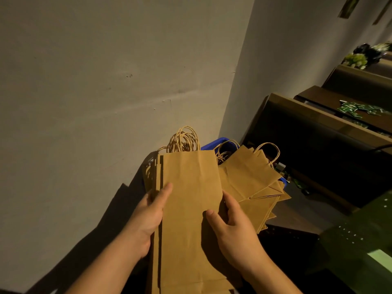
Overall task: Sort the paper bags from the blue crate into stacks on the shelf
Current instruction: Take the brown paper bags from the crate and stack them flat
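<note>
1. Seen from a camera worn on the head, looking down: two bare hands hold a bundle of flat brown paper bags (188, 200) in front of a plain pale wall (106, 71).
2. The left hand (148, 217) grips the bundle's left edge. Its thumb lies on the front face of the top bag, and its other fingers are hidden behind the bundle.
3. The right hand (233, 225) grips the right edge lower down. Its thumb presses on the front of the top bag, while its other fingers curl round the edge and partly behind it.
4. So the bundle sits between the two hands, pinched from both sides, its long sides running up and away from the viewer.
5. The twisted paper handles (183, 139) of the held bags fan out in loops at the far end, well away from both hands.
6. Just beyond and to the right of the bundle, a loose heap of more bags (250, 177) lies fanned out, overflowing a blue crate (220, 142). Only small parts of the crate's rim show.
7. To the right stands a dark wooden shelf (318, 115). Small green packets (360, 109) lie scattered on one upper level.
8. Higher up on the right edge sits a blurred cluster of green and white foliage (364, 56).
</note>
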`<state>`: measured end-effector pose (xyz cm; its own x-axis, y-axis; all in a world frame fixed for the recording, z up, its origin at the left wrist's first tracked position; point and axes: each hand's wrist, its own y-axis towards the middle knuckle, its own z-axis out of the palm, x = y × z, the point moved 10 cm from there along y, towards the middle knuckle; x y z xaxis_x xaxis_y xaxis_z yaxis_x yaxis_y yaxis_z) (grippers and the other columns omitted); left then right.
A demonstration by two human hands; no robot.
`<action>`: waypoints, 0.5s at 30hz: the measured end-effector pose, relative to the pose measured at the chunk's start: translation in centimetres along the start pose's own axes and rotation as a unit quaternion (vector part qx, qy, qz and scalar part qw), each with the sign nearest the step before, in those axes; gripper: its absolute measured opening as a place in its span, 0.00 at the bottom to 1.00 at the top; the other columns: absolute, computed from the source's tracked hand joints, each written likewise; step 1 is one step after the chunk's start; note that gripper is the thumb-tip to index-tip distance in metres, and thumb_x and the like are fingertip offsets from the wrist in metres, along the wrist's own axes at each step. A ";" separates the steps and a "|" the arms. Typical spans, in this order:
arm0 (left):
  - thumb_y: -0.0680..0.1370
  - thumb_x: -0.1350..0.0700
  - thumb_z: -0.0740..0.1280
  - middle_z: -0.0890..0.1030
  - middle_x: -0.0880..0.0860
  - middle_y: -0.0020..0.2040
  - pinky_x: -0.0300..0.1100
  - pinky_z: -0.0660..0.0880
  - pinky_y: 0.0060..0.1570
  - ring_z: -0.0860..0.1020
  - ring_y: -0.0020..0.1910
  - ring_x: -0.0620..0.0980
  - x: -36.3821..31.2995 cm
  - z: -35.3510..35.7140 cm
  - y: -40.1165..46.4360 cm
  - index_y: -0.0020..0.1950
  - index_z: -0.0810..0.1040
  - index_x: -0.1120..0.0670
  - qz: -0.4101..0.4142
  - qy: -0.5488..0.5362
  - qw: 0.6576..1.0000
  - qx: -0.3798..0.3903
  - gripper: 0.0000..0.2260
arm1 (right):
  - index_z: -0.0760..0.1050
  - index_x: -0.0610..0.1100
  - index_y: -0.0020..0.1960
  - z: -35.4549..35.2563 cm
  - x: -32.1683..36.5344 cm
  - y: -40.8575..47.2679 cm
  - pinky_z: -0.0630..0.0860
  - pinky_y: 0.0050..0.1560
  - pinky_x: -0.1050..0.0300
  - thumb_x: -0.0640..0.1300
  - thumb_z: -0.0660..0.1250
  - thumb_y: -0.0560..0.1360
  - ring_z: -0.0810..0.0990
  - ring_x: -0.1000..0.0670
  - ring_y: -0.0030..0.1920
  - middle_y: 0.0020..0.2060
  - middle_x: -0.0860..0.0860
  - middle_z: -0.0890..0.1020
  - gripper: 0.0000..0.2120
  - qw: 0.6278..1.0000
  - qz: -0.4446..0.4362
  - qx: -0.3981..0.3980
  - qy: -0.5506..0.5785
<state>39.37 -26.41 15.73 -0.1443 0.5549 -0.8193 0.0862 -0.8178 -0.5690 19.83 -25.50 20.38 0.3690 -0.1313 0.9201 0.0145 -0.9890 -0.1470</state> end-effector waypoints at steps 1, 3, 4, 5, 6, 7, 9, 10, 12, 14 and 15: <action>0.68 0.37 0.73 0.84 0.54 0.55 0.49 0.75 0.43 0.82 0.53 0.55 0.1 0.2 -0.2 0.67 0.74 0.47 0.007 -0.003 1.000 0.011 0.30 | 0.64 0.73 0.56 0.2 -0.2 -0.1 0.65 0.61 0.75 0.47 0.67 0.82 0.72 0.71 0.59 0.54 0.77 0.74 0.21 1.000 0.005 -0.002 -0.014; 0.66 0.46 0.77 0.86 0.54 0.54 0.50 0.77 0.44 0.84 0.53 0.56 0.3 0.3 -0.1 0.67 0.75 0.48 0.018 -0.003 1.000 0.025 0.30 | 0.62 0.74 0.56 0.6 -0.4 -0.1 0.64 0.57 0.77 0.48 0.67 0.82 0.69 0.73 0.58 0.56 0.72 0.69 0.21 0.999 0.014 0.007 -0.028; 0.66 0.48 0.78 0.86 0.54 0.54 0.51 0.78 0.45 0.84 0.53 0.56 0.4 0.1 0.1 0.67 0.76 0.48 0.022 -0.003 0.999 0.026 0.31 | 0.62 0.74 0.56 0.7 -0.7 0.0 0.65 0.55 0.77 0.50 0.67 0.82 0.68 0.73 0.57 0.56 0.69 0.69 0.20 0.999 0.018 0.012 -0.026; 0.66 0.49 0.79 0.87 0.54 0.53 0.52 0.79 0.46 0.85 0.53 0.56 0.5 -0.1 0.2 0.67 0.76 0.49 0.023 -0.004 0.999 0.028 0.31 | 0.63 0.74 0.60 0.8 -0.9 0.0 0.66 0.56 0.76 0.51 0.67 0.82 0.69 0.72 0.59 0.58 0.67 0.69 0.19 1.000 0.022 0.015 -0.015; 0.66 0.49 0.79 0.87 0.54 0.53 0.53 0.80 0.48 0.85 0.53 0.56 0.5 -0.2 0.4 0.67 0.76 0.49 0.026 -0.008 0.999 0.030 0.31 | 0.63 0.72 0.66 0.9 -1.2 0.1 0.68 0.61 0.72 0.54 0.67 0.81 0.70 0.69 0.62 0.61 0.65 0.69 0.20 0.999 0.031 0.019 0.001; 0.66 0.50 0.79 0.87 0.54 0.52 0.54 0.81 0.49 0.86 0.52 0.56 0.5 -0.2 0.4 0.67 0.76 0.50 0.027 -0.011 0.999 0.034 0.30 | 0.62 0.69 0.74 0.8 -1.5 0.3 0.68 0.68 0.65 0.56 0.66 0.81 0.69 0.65 0.67 0.65 0.64 0.69 0.24 0.999 0.045 0.022 0.020; 0.67 0.51 0.78 0.88 0.54 0.51 0.54 0.81 0.50 0.86 0.52 0.56 0.5 -0.1 0.3 0.67 0.77 0.50 0.030 -0.020 0.998 0.046 0.29 | 0.61 0.60 0.80 1.4 -2.3 0.4 0.68 0.74 0.53 0.57 0.66 0.81 0.72 0.58 0.72 0.71 0.63 0.71 0.30 0.991 0.088 0.040 0.090; 0.67 0.52 0.78 0.88 0.54 0.51 0.53 0.81 0.49 0.86 0.51 0.56 0.5 0.1 0.2 0.67 0.77 0.51 0.031 -0.026 0.998 0.053 0.28 | 0.64 0.58 0.79 2.1 -2.6 0.5 0.70 0.74 0.51 0.54 0.67 0.82 0.76 0.56 0.69 0.69 0.61 0.76 0.27 0.985 0.101 0.058 0.124; 0.66 0.51 0.78 0.88 0.55 0.50 0.53 0.80 0.48 0.86 0.51 0.57 0.4 0.3 0.0 0.65 0.78 0.52 0.028 -0.038 0.997 0.057 0.28 | 0.68 0.57 0.75 2.9 -2.8 0.5 0.73 0.72 0.49 0.49 0.66 0.83 0.82 0.56 0.63 0.62 0.60 0.83 0.21 0.982 0.106 0.069 0.143; 0.64 0.51 0.77 0.88 0.56 0.48 0.51 0.79 0.45 0.85 0.49 0.57 0.2 0.4 -0.2 0.62 0.79 0.54 0.026 -0.048 0.997 0.055 0.27 | 0.67 0.59 0.73 3.2 -2.8 0.6 0.74 0.71 0.50 0.47 0.65 0.83 0.82 0.58 0.61 0.60 0.62 0.84 0.20 0.985 0.095 0.061 0.132; 0.64 0.52 0.77 0.88 0.56 0.46 0.49 0.79 0.43 0.86 0.47 0.56 0.1 0.5 -0.2 0.60 0.80 0.54 0.027 -0.051 0.997 0.058 0.25 | 0.66 0.60 0.73 3.3 -2.7 0.6 0.74 0.71 0.51 0.47 0.64 0.84 0.82 0.58 0.61 0.60 0.62 0.84 0.20 0.986 0.090 0.062 0.129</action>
<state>38.87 -26.25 15.81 -0.2416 0.4960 -0.8340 -0.0166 -0.8615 -0.5075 21.96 -25.50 16.60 0.1274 -0.3320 0.9346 0.0898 -0.9346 -0.3443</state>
